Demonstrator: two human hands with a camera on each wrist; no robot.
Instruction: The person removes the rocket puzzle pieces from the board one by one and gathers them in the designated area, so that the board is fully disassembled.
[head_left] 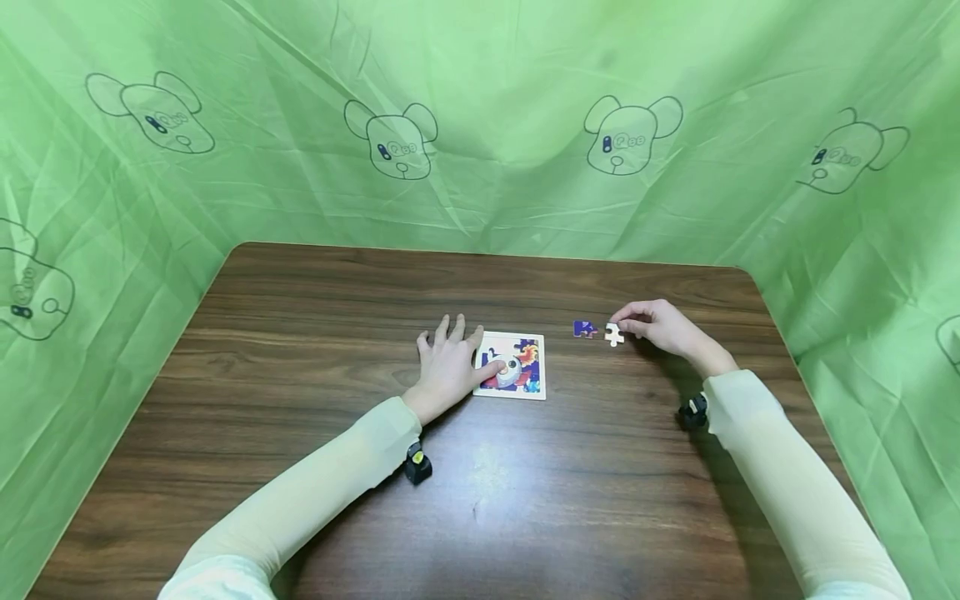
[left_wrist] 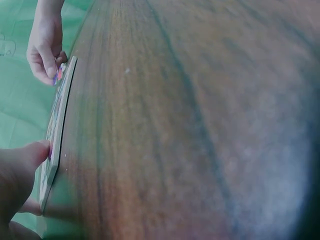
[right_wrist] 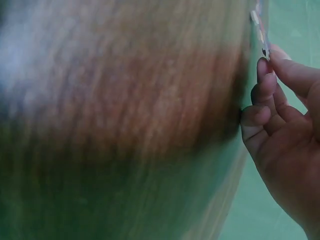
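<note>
A square jigsaw puzzle in a pale frame lies on the table, its picture partly filled with purple, orange and blue pieces. My left hand rests at its left side with fingers spread and the thumb lying over the picture. In the left wrist view the left thumb touches the board's face. To the right of the board, my right hand pinches a light-coloured puzzle piece between thumb and fingertips. Just left of that lies a purple puzzle piece. The right wrist view shows the held piece edge-on at the fingertips.
The brown wooden table has green cloth with printed bear heads hanging behind it and at both sides. Dark wrist cameras sit under the left sleeve and the right sleeve.
</note>
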